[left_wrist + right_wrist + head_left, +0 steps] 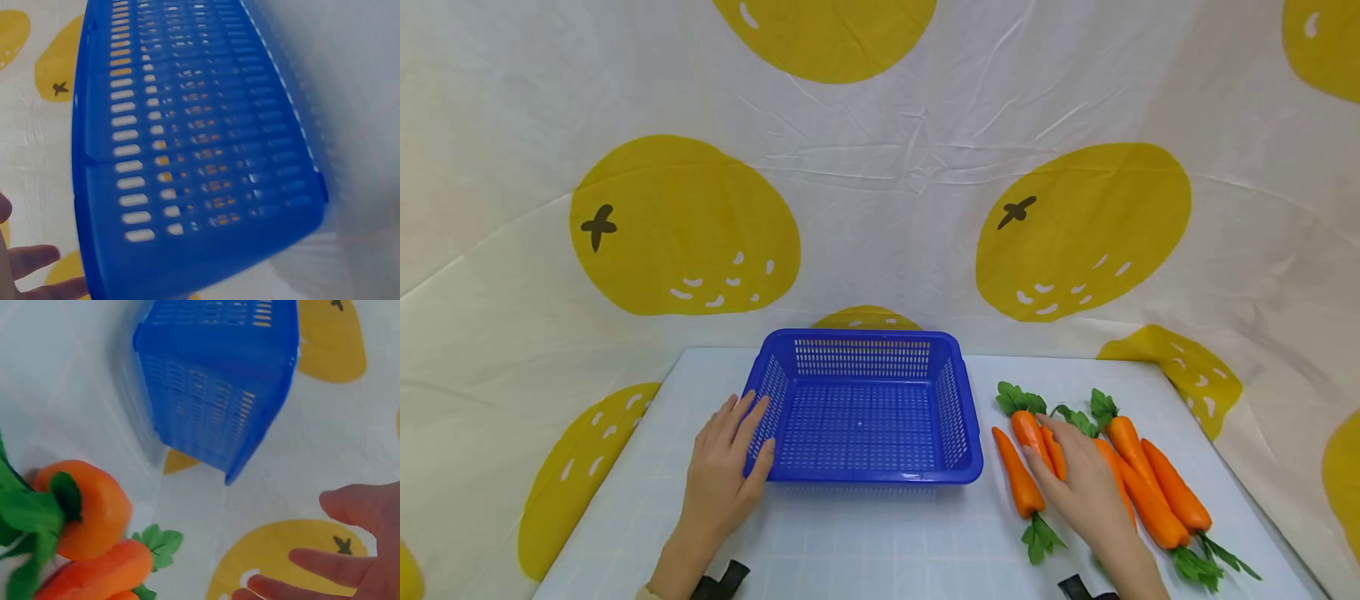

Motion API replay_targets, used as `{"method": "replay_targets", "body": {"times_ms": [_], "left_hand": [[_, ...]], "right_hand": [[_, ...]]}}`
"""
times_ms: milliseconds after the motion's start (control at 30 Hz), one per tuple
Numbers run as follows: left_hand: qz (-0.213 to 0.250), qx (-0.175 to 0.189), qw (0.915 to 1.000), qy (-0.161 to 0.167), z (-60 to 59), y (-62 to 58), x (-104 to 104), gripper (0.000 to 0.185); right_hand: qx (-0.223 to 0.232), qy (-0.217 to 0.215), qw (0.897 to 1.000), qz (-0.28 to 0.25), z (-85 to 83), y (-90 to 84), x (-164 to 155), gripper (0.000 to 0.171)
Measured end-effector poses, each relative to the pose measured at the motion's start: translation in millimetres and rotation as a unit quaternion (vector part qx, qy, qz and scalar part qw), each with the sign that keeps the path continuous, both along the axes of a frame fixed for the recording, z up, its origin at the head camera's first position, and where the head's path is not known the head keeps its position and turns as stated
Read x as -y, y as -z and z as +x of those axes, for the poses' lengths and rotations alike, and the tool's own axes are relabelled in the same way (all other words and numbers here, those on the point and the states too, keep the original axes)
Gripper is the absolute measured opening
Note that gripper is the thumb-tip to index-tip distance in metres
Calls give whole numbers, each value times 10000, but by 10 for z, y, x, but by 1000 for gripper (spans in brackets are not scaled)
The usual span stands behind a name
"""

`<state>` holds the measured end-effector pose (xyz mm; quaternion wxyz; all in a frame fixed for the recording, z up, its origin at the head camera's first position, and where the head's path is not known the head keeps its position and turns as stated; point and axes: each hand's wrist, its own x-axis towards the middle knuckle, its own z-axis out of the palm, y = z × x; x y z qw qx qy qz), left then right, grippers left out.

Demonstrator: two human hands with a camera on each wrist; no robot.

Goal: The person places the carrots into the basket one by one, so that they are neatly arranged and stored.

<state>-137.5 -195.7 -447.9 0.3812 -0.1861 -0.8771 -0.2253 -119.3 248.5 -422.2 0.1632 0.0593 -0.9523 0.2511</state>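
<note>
A blue plastic basket [874, 477] with slotted walls stands on the table, and its inside shows only the bare mesh floor. My left hand [722, 467] is at the basket's left side, fingers extended and fingertips right at the rim. In the left wrist view its fingers [32, 259] reach beside the basket wall. My right hand [1078, 479] is over the orange carrots with its fingers extended, partly covering the middle ones. The leftmost carrot [1017, 473] lies apart from the others, leaves toward me. In the right wrist view nothing is between the spread fingers [331, 567].
More carrots [1176, 485] with green leaves lie in a loose group at the right of the table, some leaves pointing away and some toward me. The white table [850, 546] ends at a hanging cloth [887, 242] printed with yellow fruit.
</note>
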Motion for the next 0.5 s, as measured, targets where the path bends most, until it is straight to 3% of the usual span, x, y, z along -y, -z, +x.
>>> {"method": "replay_targets", "body": {"times_ms": [267, 500], "left_hand": [[1034, 293, 9932, 446, -51, 202, 219, 55], [1701, 664, 9791, 889, -102, 352, 282, 59]], "right_hand": [[1143, 530, 9920, -35, -21, 171, -2, 46], [1685, 525, 9842, 95, -78, 280, -21, 46]]}}
